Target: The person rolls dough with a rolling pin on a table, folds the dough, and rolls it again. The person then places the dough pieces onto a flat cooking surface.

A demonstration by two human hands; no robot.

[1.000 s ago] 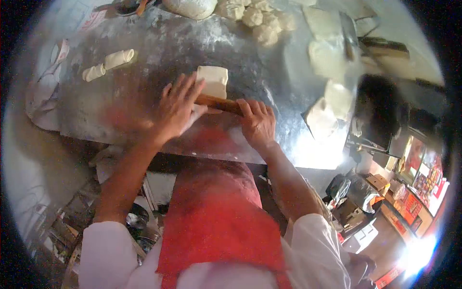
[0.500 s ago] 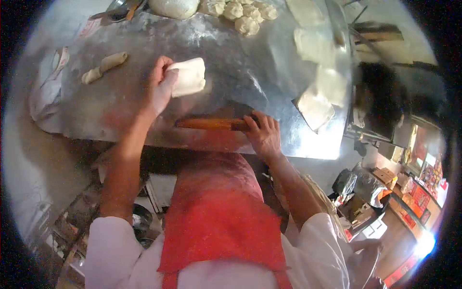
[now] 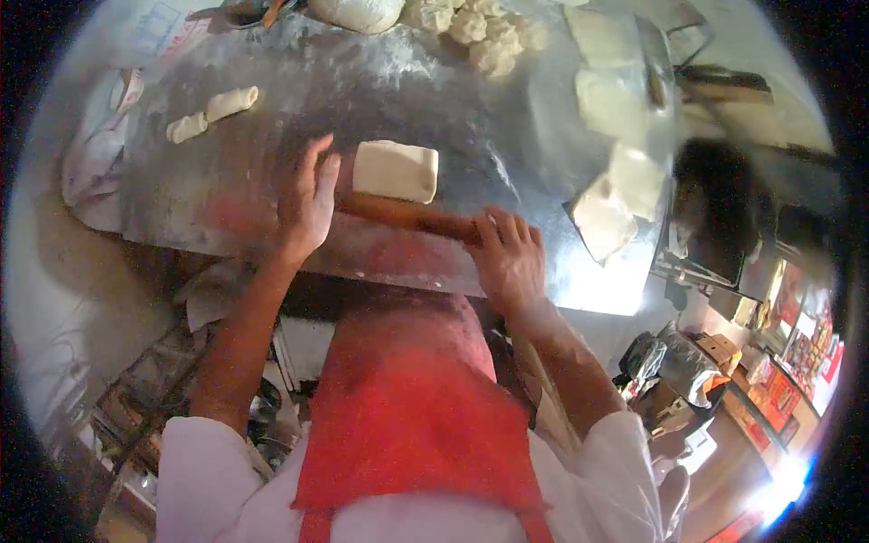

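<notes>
A flat rectangular piece of dough [image 3: 396,171] lies on the metal worktop in front of me. Just on my side of it is a wooden rolling pin [image 3: 407,215], set roughly parallel to the worktop's front edge. My right hand [image 3: 510,253] is wrapped round the pin's right end. At the pin's left end, my left hand [image 3: 310,201] is open, fingers pointing away from me and thumb apart, with nothing in it. Two small rolled dough pieces [image 3: 232,104] rest end to end farther left.
Several dough lumps [image 3: 480,34] and a large dough ball [image 3: 358,13] sit at the back. Flattened dough sheets [image 3: 605,217] line the right side of the metal worktop [image 3: 272,163]. A pale bag [image 3: 93,158] hangs over the left edge. Boxes [image 3: 715,348] stand beyond, at right.
My left hand has let go of the dough rectangle, which now lies flat, and has moved to the pin's left end. My right hand still grips the pin, now nearer the dough.
</notes>
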